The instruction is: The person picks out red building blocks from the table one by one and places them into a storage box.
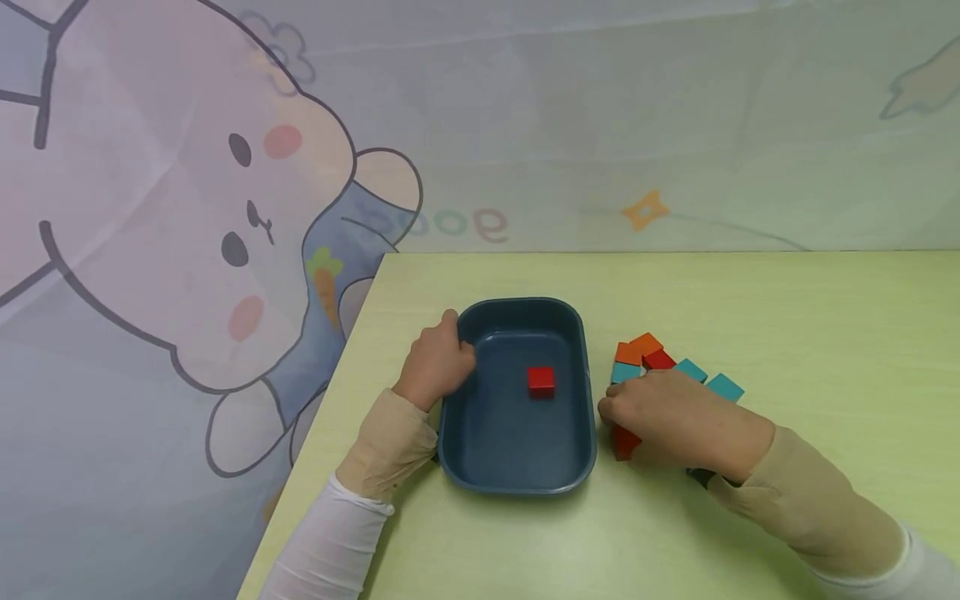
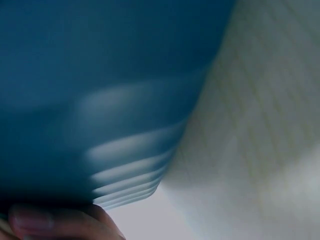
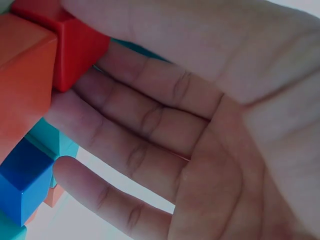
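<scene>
Table (image 1: 825, 333): blue block (image 3: 26, 175), right-wrist only

"What does the right hand (image 3: 215, 135) hold?"

"A red block (image 3: 77, 47); the thumb (image 3: 125, 22) lies over its upper edge, and fingertips (image 3: 82, 82) meet its lower side; an orange block (image 3: 22, 82) sits just beside it, at the view's left edge."

"And lower down?"

"A blue block (image 3: 25, 175), near the little fingertip (image 3: 65, 170); a teal block (image 3: 52, 137) shows behind; a teal strip (image 3: 140, 49) peeks between thumb and fingers."
</scene>
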The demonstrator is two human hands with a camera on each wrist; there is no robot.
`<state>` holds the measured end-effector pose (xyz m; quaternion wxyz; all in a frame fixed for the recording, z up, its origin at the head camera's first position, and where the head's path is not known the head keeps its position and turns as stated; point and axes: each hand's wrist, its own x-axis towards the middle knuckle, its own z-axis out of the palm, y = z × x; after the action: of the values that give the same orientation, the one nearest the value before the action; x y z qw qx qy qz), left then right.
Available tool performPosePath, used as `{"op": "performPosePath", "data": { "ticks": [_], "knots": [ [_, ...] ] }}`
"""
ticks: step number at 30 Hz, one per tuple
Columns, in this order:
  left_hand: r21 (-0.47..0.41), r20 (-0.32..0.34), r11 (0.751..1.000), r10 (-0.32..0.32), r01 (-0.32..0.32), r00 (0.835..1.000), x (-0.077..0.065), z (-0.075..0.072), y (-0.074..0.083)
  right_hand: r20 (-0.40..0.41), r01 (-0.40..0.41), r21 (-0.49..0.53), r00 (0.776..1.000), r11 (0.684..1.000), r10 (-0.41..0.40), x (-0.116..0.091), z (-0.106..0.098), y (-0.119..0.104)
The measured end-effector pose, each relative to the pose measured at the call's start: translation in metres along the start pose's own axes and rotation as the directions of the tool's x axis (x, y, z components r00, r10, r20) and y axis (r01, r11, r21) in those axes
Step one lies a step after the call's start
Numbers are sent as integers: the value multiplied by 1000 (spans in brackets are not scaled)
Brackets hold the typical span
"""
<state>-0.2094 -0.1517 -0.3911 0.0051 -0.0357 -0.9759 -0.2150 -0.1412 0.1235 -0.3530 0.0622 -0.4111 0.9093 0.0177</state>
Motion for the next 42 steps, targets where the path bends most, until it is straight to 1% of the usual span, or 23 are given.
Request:
{"op": "performPosePath", "data": {
  "ticks": [5,11,16,19,22,25,29,32,35,38,42],
  "knots": [
    [3,1,1000,-4,4,1000,0,-1,1,0,-1,-10,1000,1000,1,-1,-1,0],
    [2,7,1000,-8,8,1000,-1,-2,2,-2,-8,3,1000,1000,8,-3,-7,1],
    [-3,8,1000,-13,13,1000,-1,-2,2,-35,-17,22,999,1000,18,-7,-13,0],
    [-2,5,1000,-10,10,1000,0,-1,2,-85,-34,13,996,999,35,-9,-18,0],
    [-6,4,1000,-6,6,1000,0,-1,1,-156,-50,16,986,999,52,-13,-24,0],
    [-11,1,1000,-2,2,1000,0,0,1,-228,-58,33,972,998,63,-16,-29,1],
    [-12,1,1000,-2,2,1000,0,1,0,-294,-41,30,955,999,48,-16,-34,2],
    [-8,-1,1000,-3,3,1000,1,1,0,-324,-16,32,946,999,26,-14,-37,1],
    [-8,-3,1000,-2,2,1000,1,1,0,-334,11,52,942,999,7,-10,-36,-2],
    [-7,-3,1000,-2,2,1000,1,1,0,-363,57,71,931,996,-28,-5,-33,-7],
    [-3,-5,1000,-2,2,1000,0,0,1,-414,131,71,906,989,-90,5,-28,-13]
  ]
}}
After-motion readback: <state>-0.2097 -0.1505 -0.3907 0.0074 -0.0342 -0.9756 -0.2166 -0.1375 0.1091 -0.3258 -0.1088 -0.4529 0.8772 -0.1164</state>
